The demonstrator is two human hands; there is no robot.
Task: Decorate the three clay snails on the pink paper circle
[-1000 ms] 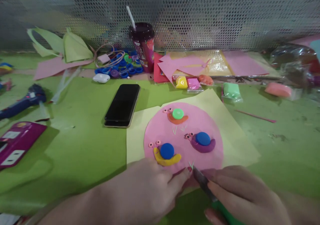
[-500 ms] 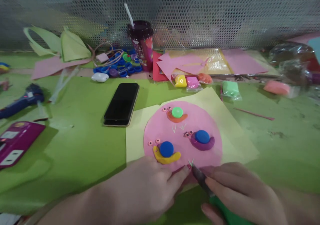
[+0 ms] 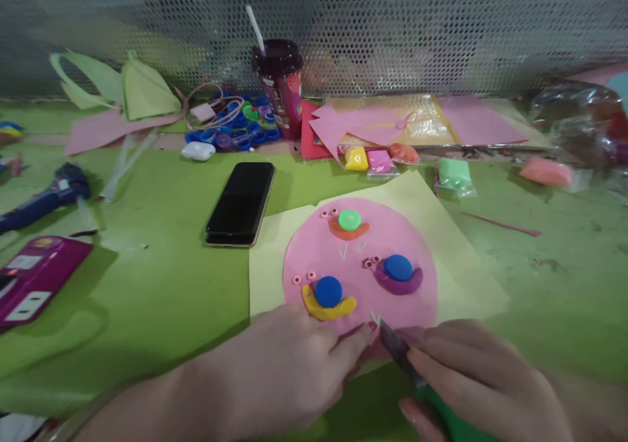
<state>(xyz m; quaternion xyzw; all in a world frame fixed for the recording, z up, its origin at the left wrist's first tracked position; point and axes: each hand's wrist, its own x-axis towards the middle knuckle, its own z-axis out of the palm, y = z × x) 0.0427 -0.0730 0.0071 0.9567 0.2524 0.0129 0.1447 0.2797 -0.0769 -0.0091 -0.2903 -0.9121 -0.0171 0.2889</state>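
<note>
A knife with a dark grey blade [image 3: 400, 352] and a green handle is gripped in my right hand [image 3: 485, 373]. Its tip sits at the foot of a thin pale-green V-shaped sprig [image 3: 375, 318] on a round pink paper [image 3: 343, 269]. My left hand [image 3: 289, 370] rests on the paper's lower edge, one red-nailed finger stretched to the sprig beside the blade; its other fingers are mostly hidden. Three clay snails decorate the circle: a yellow snail [image 3: 330, 311], a purple snail [image 3: 400, 285] and an orange snail [image 3: 343, 231], with bottle-cap-like discs as shells.
Pale yellow paper [image 3: 451, 259] lies beneath the circle. A black phone [image 3: 241, 200] is left of it, with a glue gun [image 3: 49, 193] further left. Behind stand a lidded cup with straw [image 3: 282, 89], bagged clay such as a green lump [image 3: 454, 172], and pink paper scraps [image 3: 343, 125].
The knife tip has shifted very slightly right, away from my left fingertip. My left hand stays in place, and the whole view has drifted a little.
</note>
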